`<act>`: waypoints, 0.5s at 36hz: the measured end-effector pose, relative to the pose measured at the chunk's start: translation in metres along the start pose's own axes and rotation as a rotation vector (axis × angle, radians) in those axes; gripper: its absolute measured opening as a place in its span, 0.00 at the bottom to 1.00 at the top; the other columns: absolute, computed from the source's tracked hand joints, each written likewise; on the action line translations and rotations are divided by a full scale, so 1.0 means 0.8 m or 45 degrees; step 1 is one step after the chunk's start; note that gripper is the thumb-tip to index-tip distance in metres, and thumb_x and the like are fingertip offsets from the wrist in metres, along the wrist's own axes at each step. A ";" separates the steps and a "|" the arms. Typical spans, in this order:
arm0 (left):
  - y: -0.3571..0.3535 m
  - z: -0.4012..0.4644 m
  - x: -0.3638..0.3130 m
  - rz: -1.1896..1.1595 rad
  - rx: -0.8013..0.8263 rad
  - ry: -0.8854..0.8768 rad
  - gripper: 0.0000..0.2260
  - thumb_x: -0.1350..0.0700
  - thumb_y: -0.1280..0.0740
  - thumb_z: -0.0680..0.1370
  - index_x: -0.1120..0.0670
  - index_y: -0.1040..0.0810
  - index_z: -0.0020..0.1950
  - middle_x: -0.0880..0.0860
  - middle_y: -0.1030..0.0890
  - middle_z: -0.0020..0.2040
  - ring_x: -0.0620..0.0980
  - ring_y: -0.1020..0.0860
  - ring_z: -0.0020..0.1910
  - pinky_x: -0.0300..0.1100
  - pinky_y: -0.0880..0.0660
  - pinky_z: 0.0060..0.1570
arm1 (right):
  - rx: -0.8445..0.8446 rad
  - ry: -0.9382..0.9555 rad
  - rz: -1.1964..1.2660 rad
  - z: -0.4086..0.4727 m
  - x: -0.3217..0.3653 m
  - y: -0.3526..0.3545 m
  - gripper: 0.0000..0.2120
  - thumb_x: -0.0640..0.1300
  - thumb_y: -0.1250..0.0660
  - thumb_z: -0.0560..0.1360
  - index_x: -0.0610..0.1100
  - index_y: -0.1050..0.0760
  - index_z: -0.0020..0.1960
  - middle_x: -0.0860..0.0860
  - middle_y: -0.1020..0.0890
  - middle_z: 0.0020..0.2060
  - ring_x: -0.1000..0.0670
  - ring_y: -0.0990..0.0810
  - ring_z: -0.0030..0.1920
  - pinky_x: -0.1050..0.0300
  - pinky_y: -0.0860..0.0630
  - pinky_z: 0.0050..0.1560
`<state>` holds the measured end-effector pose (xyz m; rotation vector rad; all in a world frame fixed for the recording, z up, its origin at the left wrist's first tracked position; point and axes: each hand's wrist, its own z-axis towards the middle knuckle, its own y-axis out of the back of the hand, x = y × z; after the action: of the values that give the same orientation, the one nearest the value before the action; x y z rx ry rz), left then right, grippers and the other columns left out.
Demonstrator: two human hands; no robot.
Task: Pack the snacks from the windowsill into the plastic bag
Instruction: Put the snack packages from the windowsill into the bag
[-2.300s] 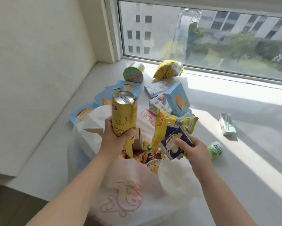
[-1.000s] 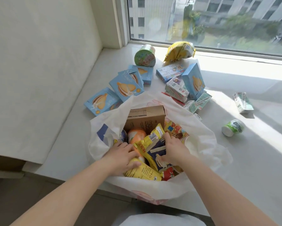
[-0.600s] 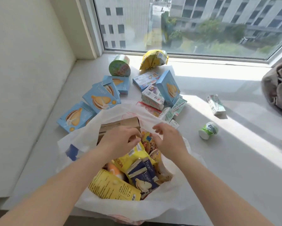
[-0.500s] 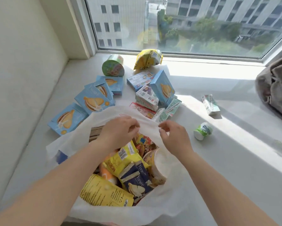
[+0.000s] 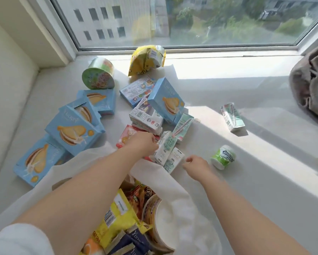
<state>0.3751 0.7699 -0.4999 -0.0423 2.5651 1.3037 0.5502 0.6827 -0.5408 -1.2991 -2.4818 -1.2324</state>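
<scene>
Hands first, from the frame's left: the left hand [image 5: 142, 143] reaches out over the white plastic bag [image 5: 174, 183] to the pile at frame centre, fingers curled against the small white-and-green drink carton [image 5: 165, 146]; whether it truly grips is unclear. Right of it, the right hand [image 5: 196, 165] hovers near the windowsill [image 5: 264, 162], fingers loosely curled on nothing, beside a second small carton lying flat [image 5: 174, 160].

Risks, as I judge them: the first carton leans among its neighbours, so pulling it could topple the white printed box [image 5: 146, 117] behind it. The bag's mouth sags unheld and could fold shut. The small green-and-white round cup [image 5: 223, 157], on its side at centre right, could roll if nudged.

That carton's long axis runs from lower left to upper right, top toward the window.
</scene>
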 end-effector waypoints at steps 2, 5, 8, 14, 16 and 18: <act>-0.012 0.015 -0.007 0.001 0.048 0.010 0.13 0.49 0.37 0.77 0.53 0.23 0.58 0.54 0.20 0.54 0.53 0.22 0.52 0.44 0.24 0.48 | 0.021 -0.058 0.083 0.020 -0.005 -0.008 0.18 0.43 0.36 0.74 0.45 0.29 0.64 0.46 0.24 0.62 0.46 0.26 0.61 0.60 0.31 0.54; -0.033 0.036 -0.011 -0.008 0.068 0.010 0.19 0.48 0.35 0.75 0.55 0.26 0.64 0.55 0.22 0.58 0.54 0.24 0.55 0.47 0.24 0.54 | 0.010 0.007 0.041 0.044 -0.009 -0.020 0.27 0.48 0.31 0.71 0.46 0.33 0.68 0.47 0.30 0.66 0.45 0.29 0.65 0.56 0.32 0.60; -0.048 0.050 -0.013 -0.070 0.083 0.046 0.22 0.46 0.33 0.75 0.56 0.28 0.65 0.54 0.23 0.59 0.54 0.24 0.57 0.48 0.24 0.54 | -0.006 0.278 -0.342 0.054 -0.004 -0.025 0.33 0.51 0.29 0.69 0.51 0.38 0.71 0.51 0.34 0.68 0.45 0.36 0.66 0.51 0.34 0.63; -0.064 0.067 -0.015 -0.160 -0.010 0.154 0.27 0.41 0.29 0.71 0.56 0.28 0.62 0.54 0.22 0.56 0.55 0.23 0.55 0.46 0.24 0.49 | -0.011 0.622 -0.731 0.078 0.005 -0.013 0.43 0.59 0.27 0.64 0.49 0.41 0.73 0.53 0.38 0.71 0.47 0.38 0.68 0.51 0.36 0.64; -0.071 0.069 -0.016 -0.183 0.013 0.184 0.26 0.40 0.29 0.71 0.56 0.27 0.61 0.54 0.21 0.55 0.54 0.22 0.54 0.46 0.23 0.49 | 0.003 0.664 -0.788 0.083 0.004 -0.011 0.42 0.59 0.27 0.63 0.48 0.40 0.72 0.52 0.35 0.69 0.47 0.37 0.67 0.51 0.35 0.63; -0.073 0.070 -0.016 -0.223 0.053 0.189 0.23 0.41 0.30 0.72 0.56 0.24 0.58 0.55 0.19 0.54 0.53 0.21 0.52 0.46 0.22 0.49 | -0.038 0.721 -0.914 0.084 -0.001 -0.010 0.39 0.59 0.27 0.63 0.47 0.37 0.68 0.50 0.34 0.66 0.47 0.35 0.65 0.52 0.34 0.60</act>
<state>0.4078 0.7788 -0.5744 -0.3604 2.6400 1.2235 0.5639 0.7257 -0.5911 0.0282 -2.5150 -1.4751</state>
